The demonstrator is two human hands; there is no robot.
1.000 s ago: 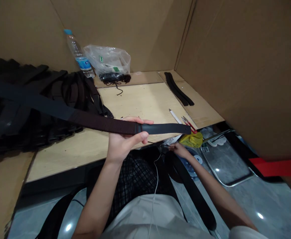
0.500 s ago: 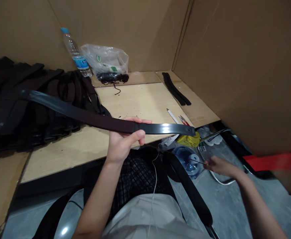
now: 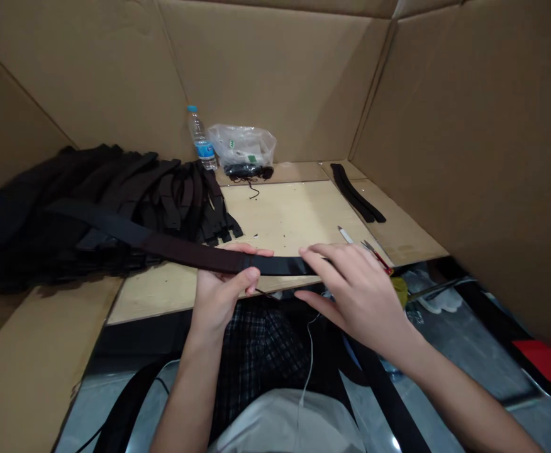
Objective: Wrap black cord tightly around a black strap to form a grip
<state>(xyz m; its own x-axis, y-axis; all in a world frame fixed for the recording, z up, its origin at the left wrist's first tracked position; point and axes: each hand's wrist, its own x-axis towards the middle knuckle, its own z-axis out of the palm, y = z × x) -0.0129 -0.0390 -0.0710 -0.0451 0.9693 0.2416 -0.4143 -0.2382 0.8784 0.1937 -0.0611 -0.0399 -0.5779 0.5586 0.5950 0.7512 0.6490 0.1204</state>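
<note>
A long dark strap (image 3: 190, 251), brown in its middle and smooth black toward both ends, stretches across my view above the table's front edge. My left hand (image 3: 221, 286) is closed around it, thumb in front and fingers behind. Over the strap's right end is my right hand (image 3: 358, 289), its fingers stretched and the thumb held apart below. That end is hidden behind the right hand, and I cannot tell whether the fingertips touch it. A short piece of thin dark cord (image 3: 267, 293) shows just below the left hand.
A heap of similar dark straps (image 3: 162, 182) covers the table's left side. Behind stand a water bottle (image 3: 203, 148) and a clear plastic bag (image 3: 242, 143) with black cord (image 3: 251, 172). Two black strips (image 3: 358, 194), a white pen (image 3: 345, 234) and red-handled snips (image 3: 377, 255) lie right.
My right hand has come from low on the right, where it pulled a thin dark cord, up to the strap's right end. Its fingers have spread. My left hand keeps its grip; the view has shifted.
</note>
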